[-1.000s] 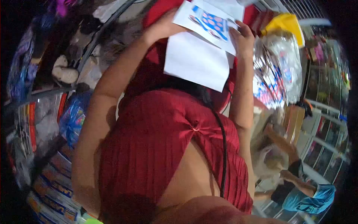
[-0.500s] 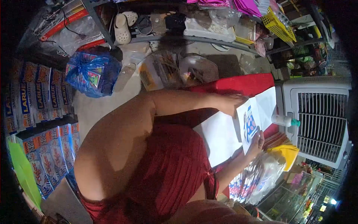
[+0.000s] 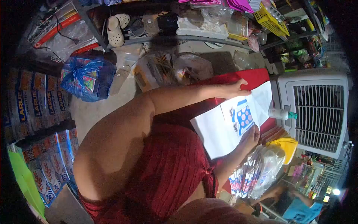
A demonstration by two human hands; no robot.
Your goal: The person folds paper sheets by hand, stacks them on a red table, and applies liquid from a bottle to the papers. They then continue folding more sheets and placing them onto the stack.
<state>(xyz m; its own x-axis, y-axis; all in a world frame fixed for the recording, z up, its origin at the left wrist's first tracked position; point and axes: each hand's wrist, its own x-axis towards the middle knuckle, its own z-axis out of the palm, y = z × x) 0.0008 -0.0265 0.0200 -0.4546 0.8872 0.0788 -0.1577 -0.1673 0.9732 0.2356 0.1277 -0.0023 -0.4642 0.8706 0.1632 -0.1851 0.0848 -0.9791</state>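
Observation:
My left hand point(image 3: 236, 89) is at the upper edge of white paper, over a red surface point(image 3: 253, 74); its fingers are apart and hold nothing visible. With bent fingers, my right hand point(image 3: 251, 138) grips the lower edge of a white sheet printed with a blue design with pink dots point(image 3: 244, 116). This sheet lies over larger white paper point(image 3: 212, 130). Beside the paper lies a white bottle with a green cap point(image 3: 279, 113).
An air cooler point(image 3: 317, 112) stands at the right. Below the red surface are bagged stacks of printed pieces point(image 3: 248, 179) and a yellow piece point(image 3: 285, 149). A blue plastic bag point(image 3: 87, 78) sits upper left. A person in blue point(image 3: 302, 209) shows at lower right.
My left hand has lifted from the sheet and its fingers have spread. The printed sheet now lies flatter on the white paper. A person has appeared at lower right, and the view has shifted slightly.

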